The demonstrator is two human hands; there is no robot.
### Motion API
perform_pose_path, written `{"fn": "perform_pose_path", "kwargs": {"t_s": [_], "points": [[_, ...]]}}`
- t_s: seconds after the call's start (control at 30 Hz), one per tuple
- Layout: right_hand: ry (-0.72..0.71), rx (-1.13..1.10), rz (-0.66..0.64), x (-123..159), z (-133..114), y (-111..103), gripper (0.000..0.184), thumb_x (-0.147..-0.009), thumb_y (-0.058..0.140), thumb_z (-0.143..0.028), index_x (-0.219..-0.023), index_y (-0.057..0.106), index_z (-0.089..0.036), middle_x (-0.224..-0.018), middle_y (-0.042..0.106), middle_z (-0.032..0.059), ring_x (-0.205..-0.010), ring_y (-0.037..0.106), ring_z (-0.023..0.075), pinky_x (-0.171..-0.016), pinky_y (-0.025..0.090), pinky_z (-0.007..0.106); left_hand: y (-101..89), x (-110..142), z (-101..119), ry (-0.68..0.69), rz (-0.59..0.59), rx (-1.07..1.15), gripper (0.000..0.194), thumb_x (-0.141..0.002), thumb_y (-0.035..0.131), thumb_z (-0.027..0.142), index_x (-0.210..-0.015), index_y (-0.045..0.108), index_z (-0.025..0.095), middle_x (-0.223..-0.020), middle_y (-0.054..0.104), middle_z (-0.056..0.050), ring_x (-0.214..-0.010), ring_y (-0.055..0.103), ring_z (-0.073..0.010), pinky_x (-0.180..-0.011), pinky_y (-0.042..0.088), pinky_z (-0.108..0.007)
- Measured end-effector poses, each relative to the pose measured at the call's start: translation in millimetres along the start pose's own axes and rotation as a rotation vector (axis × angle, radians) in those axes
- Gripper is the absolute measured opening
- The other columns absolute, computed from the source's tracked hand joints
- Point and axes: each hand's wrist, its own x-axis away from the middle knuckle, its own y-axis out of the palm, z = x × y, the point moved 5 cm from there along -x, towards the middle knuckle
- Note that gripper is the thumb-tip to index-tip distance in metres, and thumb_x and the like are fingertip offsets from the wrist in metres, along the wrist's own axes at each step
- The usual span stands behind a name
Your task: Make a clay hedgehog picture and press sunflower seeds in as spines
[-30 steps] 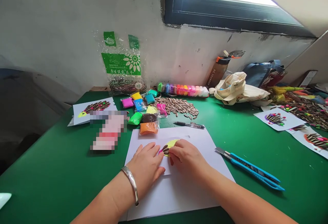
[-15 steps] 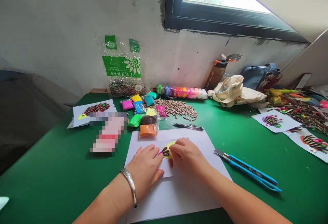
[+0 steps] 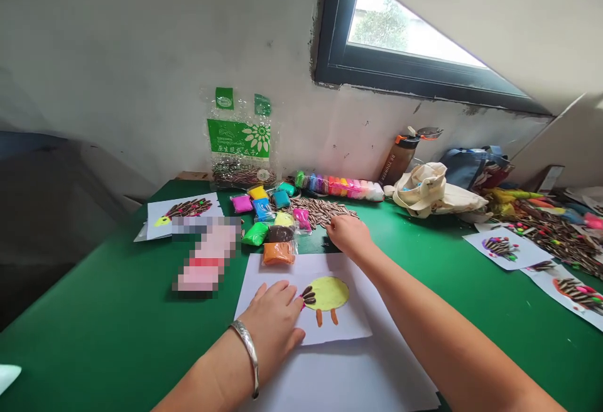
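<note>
In the head view, your left hand (image 3: 272, 330) lies flat on the card (image 3: 343, 330), its fingers slightly apart and its fingertips just beside the glued seeds (image 3: 309, 296). A silver bangle (image 3: 247, 352) circles that wrist. The card sits on the white sheet (image 3: 339, 380), and it bears a yellow clay disc (image 3: 326, 292) with two orange clay legs (image 3: 325, 316) below it.

Your right hand (image 3: 348, 236) is off the card, just beyond the sheet's far edge, with its fingers bunched and pointing down at the green table (image 3: 94, 324). You can't tell whether it holds anything. It is nearest the loose seeds (image 3: 320, 211), which lie beyond the sheet, and the clay packets (image 3: 277, 230) lie just beyond the sheet's left part.

Farther beyond the sheet stand a seed bag (image 3: 240, 139), a row of clay sticks (image 3: 339, 187), a bottle (image 3: 398, 164) and a tote bag (image 3: 438, 192). Finished seed pictures lie left of the sheet (image 3: 183, 214) and right of it (image 3: 499, 252). A pixelated item (image 3: 207, 252) lies just left of the sheet.
</note>
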Motion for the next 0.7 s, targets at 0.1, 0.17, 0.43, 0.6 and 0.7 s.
{"fn": "perform_pose_path", "kwargs": {"t_s": [0.1, 0.17, 0.43, 0.6, 0.7], "points": [[0.004, 0.019, -0.022, -7.8, -1.8, 13.3, 0.021, -0.086, 0.049, -0.020, -0.078, 0.068, -0.017, -0.086, 0.068, 0.0117, -0.081, 0.061, 0.0207, -0.065, 0.038, 0.027, 2.3, -0.1, 0.1, -0.004, 0.001, -0.004, 0.033, -0.081, 0.059, 0.023, -0.114, 0.060, 0.020, -0.121, 0.060, -0.011, -0.122, 0.047, -0.0302, -0.103, 0.039, -0.053], [-0.024, 0.011, -0.031, -9.6, -4.1, 18.9, 0.020, -0.085, 0.048, -0.016, -0.080, 0.067, -0.017, -0.087, 0.067, 0.0109, -0.082, 0.061, 0.0196, -0.066, 0.038, 0.026, 3.5, -0.4, 0.5, -0.010, -0.006, -0.016, 0.032, -0.082, 0.059, 0.024, -0.113, 0.060, 0.021, -0.122, 0.060, -0.011, -0.121, 0.047, -0.0302, -0.103, 0.039, -0.052], [-0.056, -0.112, 0.068, 29.4, -5.2, -11.6, 0.025, -0.095, 0.034, -0.019, -0.096, 0.058, -0.018, -0.085, 0.063, 0.0058, -0.073, 0.054, 0.0159, -0.064, 0.037, 0.026, -1.3, 1.3, 1.2, -0.010, -0.009, -0.006, 0.031, -0.083, 0.059, 0.022, -0.114, 0.059, 0.019, -0.120, 0.061, -0.012, -0.120, 0.049, -0.0301, -0.102, 0.040, -0.053], [-0.193, -0.739, 0.101, 89.0, -10.8, -25.3, 0.017, -0.089, 0.045, -0.024, -0.085, 0.061, -0.020, -0.075, 0.064, 0.0004, -0.069, 0.058, 0.0133, -0.063, 0.043, 0.022, -4.1, -0.4, 2.5, 0.021, 0.041, -0.043, 0.030, -0.084, 0.059, 0.023, -0.114, 0.059, 0.019, -0.119, 0.060, -0.012, -0.120, 0.049, -0.0307, -0.101, 0.040, -0.053], [-0.153, -0.866, -0.099, 107.6, -20.1, -6.5, 0.016, -0.085, 0.045, -0.019, -0.082, 0.061, -0.021, -0.070, 0.063, -0.0009, -0.060, 0.060, 0.0124, -0.052, 0.043, 0.020, -4.1, -1.5, 4.7, 0.028, 0.045, -0.066, 0.029, -0.084, 0.060, 0.023, -0.113, 0.059, 0.018, -0.119, 0.061, -0.011, -0.119, 0.049, -0.0306, -0.101, 0.041, -0.052]]}}
